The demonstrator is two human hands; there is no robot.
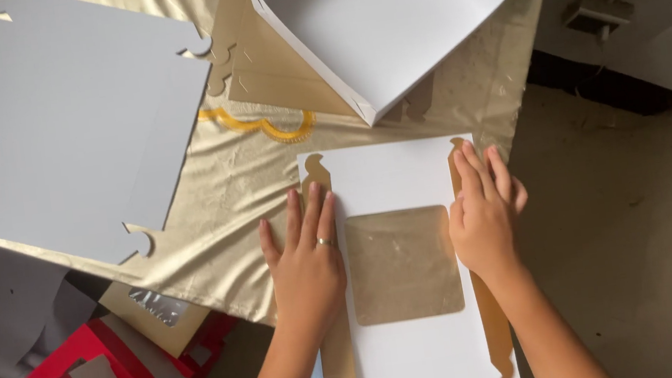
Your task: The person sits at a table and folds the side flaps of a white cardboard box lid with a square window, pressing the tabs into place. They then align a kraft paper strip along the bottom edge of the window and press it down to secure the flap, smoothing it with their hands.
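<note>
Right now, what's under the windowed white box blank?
Under the windowed white box blank, gold tablecloth shows through the clear window. Left hand and right hand press its folded side flaps. Anything else beneath is covered.

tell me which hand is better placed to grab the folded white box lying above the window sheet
Right, probably. The right hand rests on the right flap of the windowed white sheet, almost directly below the folded white box. The left hand lies flat on the left flap, farther from it.
</note>
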